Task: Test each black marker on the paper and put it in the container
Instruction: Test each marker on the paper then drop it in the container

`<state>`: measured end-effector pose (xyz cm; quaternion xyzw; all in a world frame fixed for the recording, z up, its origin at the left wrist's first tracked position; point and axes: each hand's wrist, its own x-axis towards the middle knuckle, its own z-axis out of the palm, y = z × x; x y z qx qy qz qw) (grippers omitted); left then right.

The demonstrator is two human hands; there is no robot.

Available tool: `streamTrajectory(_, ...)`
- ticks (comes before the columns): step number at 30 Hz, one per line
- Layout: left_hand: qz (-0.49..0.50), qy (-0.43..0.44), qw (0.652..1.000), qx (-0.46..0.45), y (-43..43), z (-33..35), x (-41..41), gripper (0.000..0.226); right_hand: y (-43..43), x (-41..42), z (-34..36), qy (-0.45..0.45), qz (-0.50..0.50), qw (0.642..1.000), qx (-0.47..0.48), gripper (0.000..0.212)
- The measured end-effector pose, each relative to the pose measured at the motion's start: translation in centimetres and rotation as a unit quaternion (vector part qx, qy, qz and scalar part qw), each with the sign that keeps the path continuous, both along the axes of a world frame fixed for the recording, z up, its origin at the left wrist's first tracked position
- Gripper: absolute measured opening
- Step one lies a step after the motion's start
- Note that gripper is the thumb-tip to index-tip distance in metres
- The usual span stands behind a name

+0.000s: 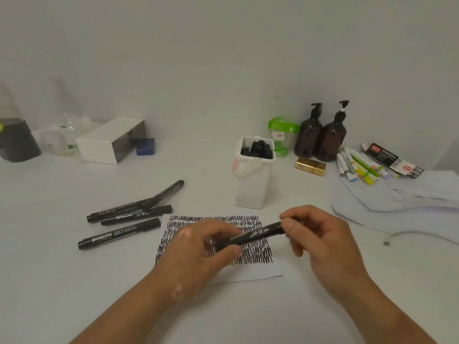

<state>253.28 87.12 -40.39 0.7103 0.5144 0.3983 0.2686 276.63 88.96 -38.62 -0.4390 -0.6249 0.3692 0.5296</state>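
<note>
Over the middle of the paper (250, 271), which lies flat on the white counter (74, 281) and is nearly covered in rows of black zigzag scribble, a person holds one black marker (258, 233) between both hands. It is tilted so that its right end sits a little higher. The left hand (196, 247) hangs over the paper's left half, fingers curled round the marker's lower end with the thumb pressed beneath it. The right hand (320, 234) is just past the paper's right edge, thumb and fingers pinching the other end. Fingers hide both tips, so I cannot tell whether the cap is on.

Just behind the paper's far edge, towards its right side, stands the white container (253, 187). It is upright, and its open top is packed with dark marker ends (258, 148). Left of the paper, four more black markers (135, 214) lie loose on the counter. Three overlap in a rough fan, and the fourth lies apart from them, its right end close to the paper's left edge.

Well behind the paper and to the right, two brown pump bottles (320, 137) stand against the wall, touching each other, with a small gold box (310, 166) lying in front of them. Farther right lies a heap of coloured markers (360, 170). Pale blue sheets (397, 202) spread out to the right of the paper. Far behind the paper on the left, a white box (109, 140) lies with a blue block (145, 146) beside it.
</note>
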Motion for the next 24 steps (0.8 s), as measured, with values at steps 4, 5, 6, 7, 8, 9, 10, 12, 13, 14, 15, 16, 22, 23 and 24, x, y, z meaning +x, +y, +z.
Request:
streamTrajectory(4, 0.062, -0.034, 0.997, -0.025, 0.7, -0.1, -0.9, 0.010, 1.3, 2.3, 0.1, 0.079, -0.080, 0.993, -0.023, 0.007)
streamTrajectory(5, 0.077, -0.041, 0.996, -0.025, 0.8, -0.1, -1.2, 0.009, 1.6, 2.7, 0.2, 0.085, -0.102, 0.991, -0.025, 0.011)
streamTrajectory(6, 0.090, -0.043, 0.995, -0.024, 0.8, 0.0, -1.3, 0.008, 1.7, 3.1, 0.5, 0.092, -0.124, 0.988, -0.024, 0.015)
streamTrajectory(7, 0.101, -0.043, 0.994, -0.022, 0.9, 0.0, -1.5, 0.007, 1.9, 3.3, 1.1, 0.099, -0.144, 0.984, -0.018, 0.017)
streamTrajectory(8, 0.111, -0.043, 0.993, -0.022, 1.0, 0.0, -1.6, 0.006, 2.1, 3.4, 2.1, 0.102, -0.162, 0.982, -0.005, 0.018)
streamTrajectory(9, 0.118, -0.044, 0.992, -0.022, 1.1, 0.0, -1.7, 0.006, 2.4, 3.4, 3.3, 0.098, -0.177, 0.979, 0.015, 0.018)
streamTrajectory(10, 0.121, -0.045, 0.991, -0.023, 1.1, 0.0, -1.7, 0.006, 2.8, 3.2, 4.7, 0.090, -0.188, 0.977, 0.041, 0.016)
streamTrajectory(12, 0.122, -0.046, 0.991, -0.024, 1.2, 0.0, -1.8, 0.006, 4.0, 2.5, 8.0, 0.055, -0.197, 0.973, 0.103, 0.010)
streamTrajectory(13, 0.121, -0.045, 0.991, -0.023, 1.2, 0.0, -1.8, 0.006, 4.9, 2.0, 9.7, 0.026, -0.199, 0.971, 0.129, 0.007)
streamTrajectory(14, 0.120, -0.045, 0.991, -0.023, 1.3, -0.1, -1.9, 0.006, 6.0, 1.4, 11.2, -0.008, -0.202, 0.968, 0.149, 0.006)
streamTrajectory(15, 0.120, -0.047, 0.991, -0.022, 1.3, -0.1, -1.9, 0.007, 7.3, 0.7, 12.5, -0.046, -0.207, 0.964, 0.163, 0.007)
streamTrajectory(16, 0.121, -0.048, 0.991, -0.021, 1.3, -0.1, -1.9, 0.007, 8.6, -0.1, 13.5, -0.087, -0.209, 0.959, 0.172, 0.007)
streamTrajectory(22, 0.131, -0.054, 0.990, -0.018, 1.6, -0.2, -2.3, 0.007, 15.2, -3.8, 14.7, -0.293, -0.192, 0.921, 0.173, 0.005)
streamTrajectory(23, 0.131, -0.054, 0.990, -0.017, 1.7, -0.2, -2.3, 0.007, 15.9, -4.2, 14.4, -0.313, -0.187, 0.916, 0.167, 0.005)
streamTrajectory(24, 0.131, -0.053, 0.990, -0.016, 1.7, -0.2, -2.3, 0.007, 16.5, -4.5, 14.1, -0.334, -0.182, 0.911, 0.162, 0.007)
